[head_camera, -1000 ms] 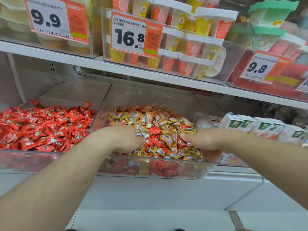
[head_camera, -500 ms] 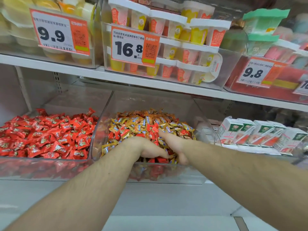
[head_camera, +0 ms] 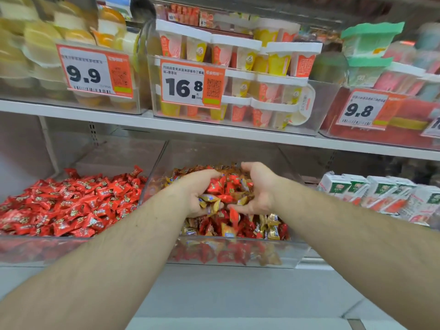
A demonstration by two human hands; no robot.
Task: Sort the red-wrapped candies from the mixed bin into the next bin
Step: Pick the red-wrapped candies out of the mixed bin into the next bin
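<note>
Candies [head_camera: 226, 186] between cupped hands [head_camera: 228, 189]

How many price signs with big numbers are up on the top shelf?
3 are plain: the 9.9 sign on the left, the 16.8 sign in the middle, the 9.8 sign on the right. A fourth sign is cut off at the right edge.

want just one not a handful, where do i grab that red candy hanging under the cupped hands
Pinch the red candy by its lower end, coming from below and the front. It hangs upright under the left hand and right hand, so the top is crowded by fingers while the bottom is free above the mixed bin.
</note>
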